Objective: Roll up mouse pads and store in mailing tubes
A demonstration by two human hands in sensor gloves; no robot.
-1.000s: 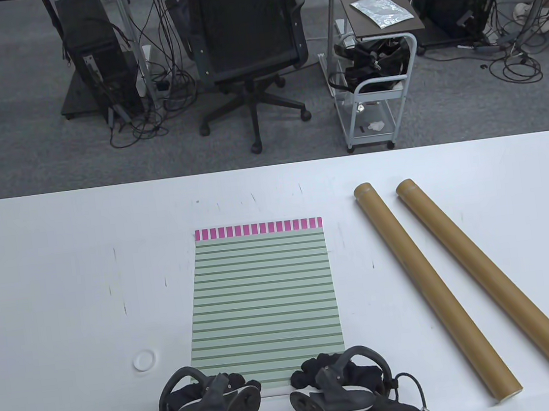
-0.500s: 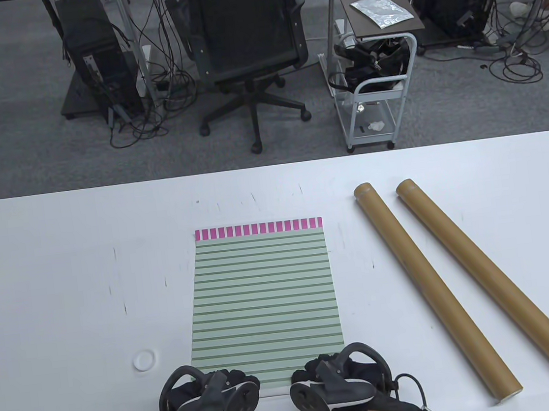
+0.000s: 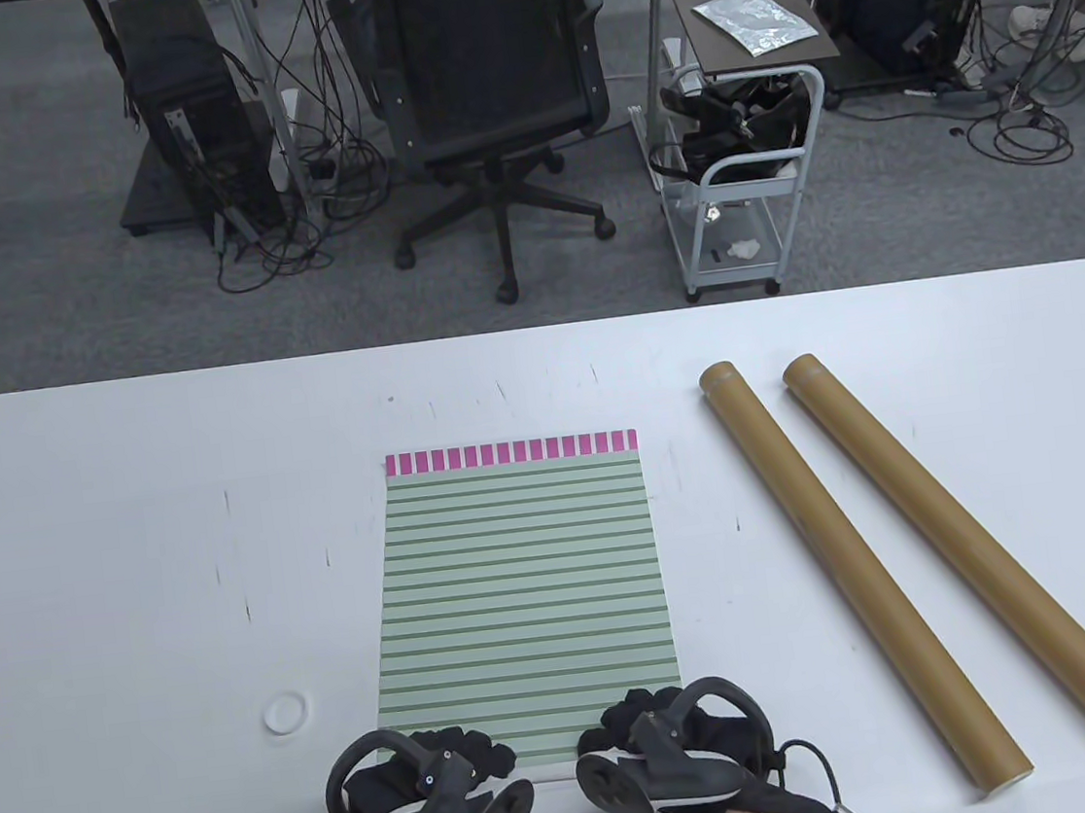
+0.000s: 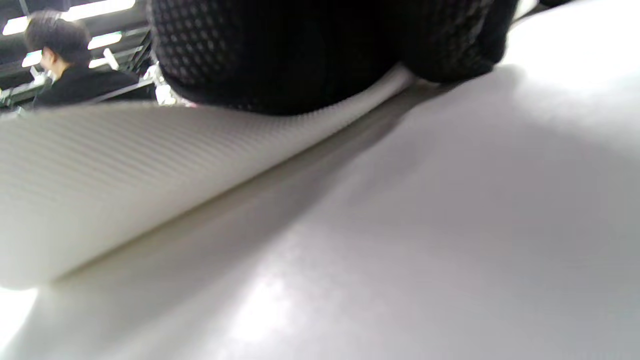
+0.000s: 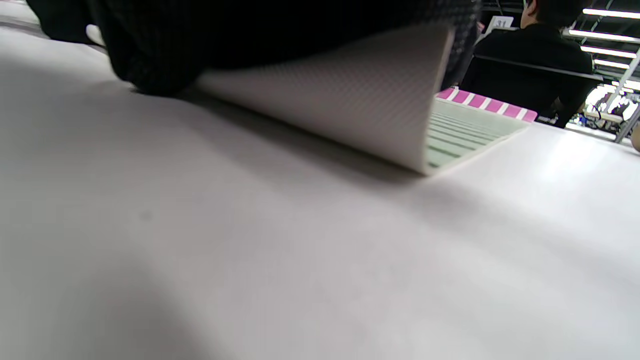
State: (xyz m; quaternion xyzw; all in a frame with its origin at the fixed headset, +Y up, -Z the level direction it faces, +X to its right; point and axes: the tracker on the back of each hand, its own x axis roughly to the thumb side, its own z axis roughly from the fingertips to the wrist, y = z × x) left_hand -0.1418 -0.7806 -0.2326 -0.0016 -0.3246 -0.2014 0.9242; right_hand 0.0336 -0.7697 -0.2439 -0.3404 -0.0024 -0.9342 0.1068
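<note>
Table view is showing you a white desk with your two gloved hands coming in at its near edge. Toward the near-left part of the desk, a small white ring is lying flat, just left of the mouse pad. Your left hand is sitting on the pad's near-left corner; its fingers are curling over the pad's edge and gripping it, and the left wrist view is showing the pad's pale textured underside lifting off the desk beneath them. The pad itself, green-striped with a band of pink squares along its far edge, is lying flat in the middle of the desk, its long sides running from near to far; only its near edge is turning up. Your right hand is holding the near-right corner in the same way: its fingers are wrapping over the raised edge, and the right wrist view is showing the white underside folding up over the striped face. Further right, two brown mailing tubes are lying side by side, well apart from the pad, both slanting from the middle of the desk toward its near-right corner: the inner tube, then the outer tube.
</note>
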